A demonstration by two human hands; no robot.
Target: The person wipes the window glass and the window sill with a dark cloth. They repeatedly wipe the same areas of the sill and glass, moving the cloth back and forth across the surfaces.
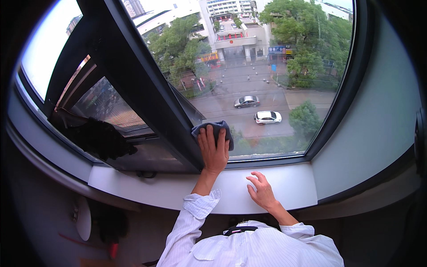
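Note:
My left hand (213, 155) presses a folded grey-blue cloth (229, 134) flat against the lower left corner of a window pane (253, 142). The cloth touches the dark window frame (181, 130) at its left side, and my palm and fingers cover much of it. Lower and to the right, my right hand (263, 193) is over the white windowsill (293, 188), fingers apart and bent, with nothing in it. Whether it touches the sill I cannot tell.
Left of the pane stands a dark-framed window sash (156, 155) with a black handle (146, 174) at its bottom. A dark shape (103, 138) before it is unclear. A pale wall (377, 126) bounds the right. Below left is a white rounded object (83, 218). Outside are a street, cars and trees.

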